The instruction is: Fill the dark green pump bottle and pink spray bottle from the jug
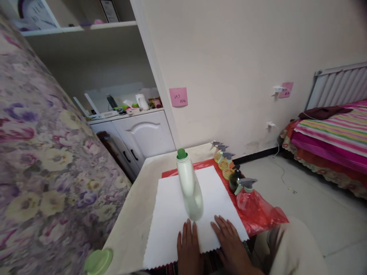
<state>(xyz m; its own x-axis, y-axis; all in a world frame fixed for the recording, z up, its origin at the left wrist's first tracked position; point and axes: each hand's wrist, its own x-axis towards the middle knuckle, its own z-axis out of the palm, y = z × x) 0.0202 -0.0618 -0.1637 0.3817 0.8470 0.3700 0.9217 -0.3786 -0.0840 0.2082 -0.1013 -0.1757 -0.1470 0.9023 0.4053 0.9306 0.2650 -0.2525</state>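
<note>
A pale green jug-style bottle [187,187] with a built-in handle stands on a white sheet with wavy edges [166,229]. Its mouth shows a darker green spout [181,153], with no cap over it. My left hand [189,244] lies flat on the sheet just in front of the bottle's base, fingers stretched out. To the right, my right hand [229,240] rests flat on the sheet too, fingers slightly spread. Neither hand holds anything. A light green round lid-like piece [98,262] sits at the table's lower left edge.
Several spray bottles, the nearest a clear one [246,196], line the table's right side on red plastic [258,217]. Among them is a dark pump bottle [235,178]. A floral curtain [51,160] hangs at left; a bed [338,133] stands at right.
</note>
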